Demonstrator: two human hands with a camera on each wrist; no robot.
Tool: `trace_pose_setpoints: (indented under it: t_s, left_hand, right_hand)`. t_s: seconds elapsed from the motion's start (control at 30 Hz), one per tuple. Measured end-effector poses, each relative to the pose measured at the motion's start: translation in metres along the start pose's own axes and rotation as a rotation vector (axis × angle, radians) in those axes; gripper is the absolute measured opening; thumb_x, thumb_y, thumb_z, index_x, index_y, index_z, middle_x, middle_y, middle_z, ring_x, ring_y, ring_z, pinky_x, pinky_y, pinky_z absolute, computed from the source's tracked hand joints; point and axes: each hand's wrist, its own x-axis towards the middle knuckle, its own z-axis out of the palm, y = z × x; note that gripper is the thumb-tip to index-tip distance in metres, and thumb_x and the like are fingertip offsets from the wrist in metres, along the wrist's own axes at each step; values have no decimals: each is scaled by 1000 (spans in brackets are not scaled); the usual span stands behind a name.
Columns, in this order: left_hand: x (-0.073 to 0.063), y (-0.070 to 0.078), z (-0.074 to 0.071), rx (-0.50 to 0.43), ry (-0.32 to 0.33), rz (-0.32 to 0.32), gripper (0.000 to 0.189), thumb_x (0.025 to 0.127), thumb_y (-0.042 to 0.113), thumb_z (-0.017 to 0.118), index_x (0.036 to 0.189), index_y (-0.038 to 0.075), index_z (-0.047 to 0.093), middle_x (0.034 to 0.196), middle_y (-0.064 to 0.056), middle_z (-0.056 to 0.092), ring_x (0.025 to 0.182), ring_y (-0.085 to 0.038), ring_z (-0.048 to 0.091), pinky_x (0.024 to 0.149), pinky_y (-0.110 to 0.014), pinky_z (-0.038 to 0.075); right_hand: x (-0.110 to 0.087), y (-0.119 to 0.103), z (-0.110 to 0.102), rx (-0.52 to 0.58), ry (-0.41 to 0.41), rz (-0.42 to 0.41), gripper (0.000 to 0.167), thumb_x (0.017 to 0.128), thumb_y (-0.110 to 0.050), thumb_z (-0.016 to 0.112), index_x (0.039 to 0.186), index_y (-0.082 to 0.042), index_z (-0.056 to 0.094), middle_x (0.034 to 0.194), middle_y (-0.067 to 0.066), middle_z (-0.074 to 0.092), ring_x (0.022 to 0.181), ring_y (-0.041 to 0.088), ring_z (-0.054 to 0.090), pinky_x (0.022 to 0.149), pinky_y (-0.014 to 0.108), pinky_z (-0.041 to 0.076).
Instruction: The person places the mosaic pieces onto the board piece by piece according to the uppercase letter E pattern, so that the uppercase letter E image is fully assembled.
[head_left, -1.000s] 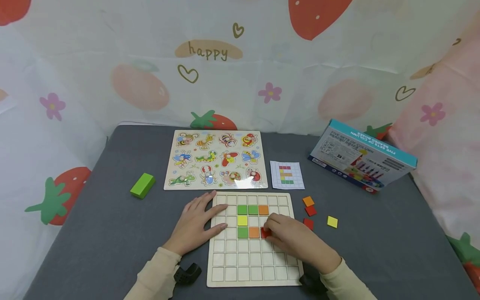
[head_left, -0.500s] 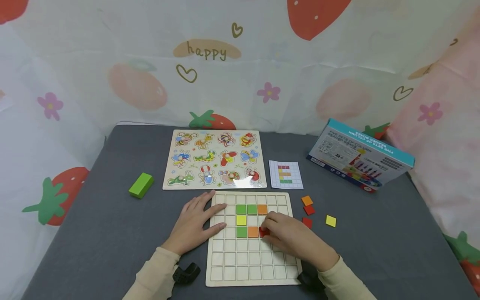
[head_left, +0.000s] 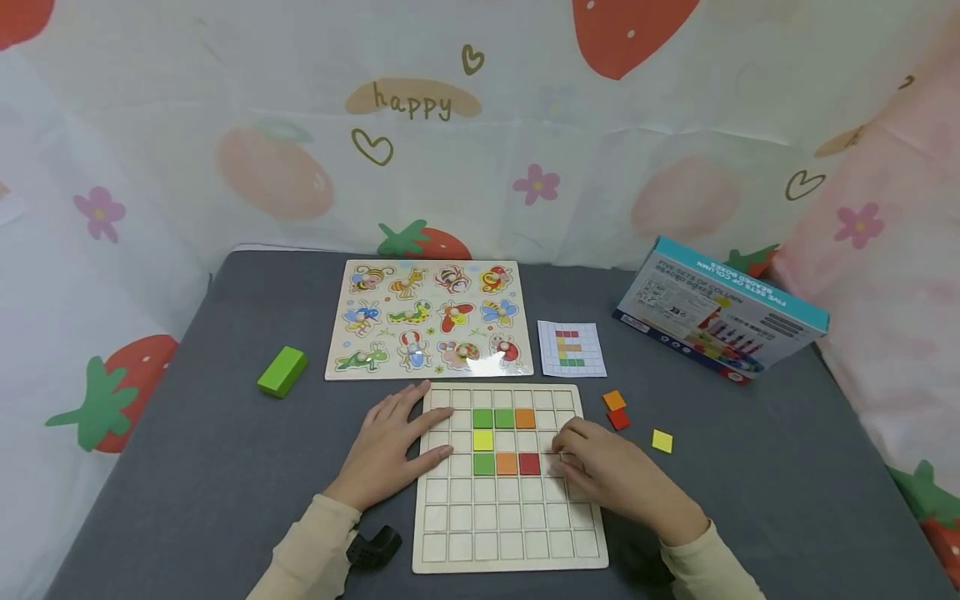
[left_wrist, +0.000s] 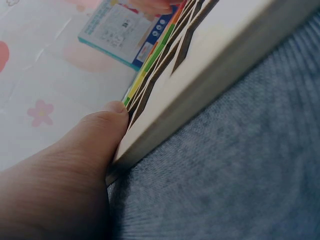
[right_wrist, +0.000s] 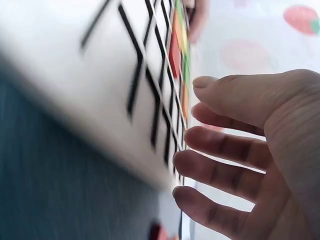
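Note:
A wooden grid board lies in the middle of the table. Its upper row of coloured tiles has two green tiles and an orange tile. Below sits a yellow tile, then a row of green, orange and red tile. My left hand rests on the board's left edge, fingers spread, thumb on the rim. Over the board's right side hovers my right hand, fingers loosely bent; the right wrist view shows nothing between thumb and fingers.
Loose orange, red and yellow tiles lie right of the board. Behind it are an insect puzzle board and a small pattern card. A cardboard box stands back right, a green block left.
My right hand has let go of the red tile, which now lies in its square, and has moved right. One loose red tile is now hidden behind that hand. My left hand stays put.

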Motion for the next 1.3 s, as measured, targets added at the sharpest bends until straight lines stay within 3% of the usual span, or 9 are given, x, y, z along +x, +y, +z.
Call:
trace_pose_setpoints:
  t_s: [0.17, 0.3, 0.4, 0.6, 1.0, 1.3]
  left_hand:
    - [0, 0, -1, 2, -9, -5, 55, 90, 60, 54, 139, 37, 49, 157, -3, 27, 144, -26, 24, 115, -51, 19]
    - [0, 0, -2, 0, -10, -6, 55, 90, 60, 55, 139, 36, 50, 157, -3, 27, 144, -26, 24, 115, -52, 19]
    - [0, 0, -2, -1, -14, -11, 54, 90, 60, 54, 139, 37, 49, 157, -3, 27, 144, -26, 24, 115, -52, 19]
    - [0, 1, 0, 7, -22, -11, 54, 91, 61, 52, 140, 39, 48, 157, -2, 26, 144, -26, 24, 115, -52, 20]
    - [1, 3, -1, 6, -26, -18, 54, 91, 61, 53, 140, 40, 48, 157, -1, 26, 144, -25, 23, 116, -51, 18]
    - [0, 2, -2, 8, -18, -17, 54, 90, 60, 54, 139, 39, 48, 157, -2, 26, 144, -26, 24, 116, -52, 19]
  right_hand:
    - [-11, 24, -13, -53, 82, 156, 21, 89, -22, 70, 105, -12, 62, 101, 0, 58, 77, 6, 51, 64, 25, 50]
    - [-14, 43, -20, -97, 119, 306, 29, 90, -25, 69, 109, -5, 59, 103, 9, 58, 79, 15, 56, 65, 33, 53]
    - [-15, 52, -22, -89, 102, 374, 34, 91, -26, 68, 111, -2, 57, 106, 13, 58, 83, 19, 58, 67, 38, 54]
    - [-15, 57, -22, -53, 23, 451, 32, 90, -27, 69, 107, -3, 57, 100, 12, 57, 77, 18, 54, 63, 36, 50]
    - [-15, 58, -22, -13, -22, 465, 31, 90, -21, 69, 111, -3, 56, 103, 12, 57, 80, 19, 55, 71, 41, 54]
    - [-13, 50, -28, -15, 18, 336, 26, 88, -13, 70, 108, -4, 56, 108, 13, 56, 80, 16, 55, 70, 36, 55]
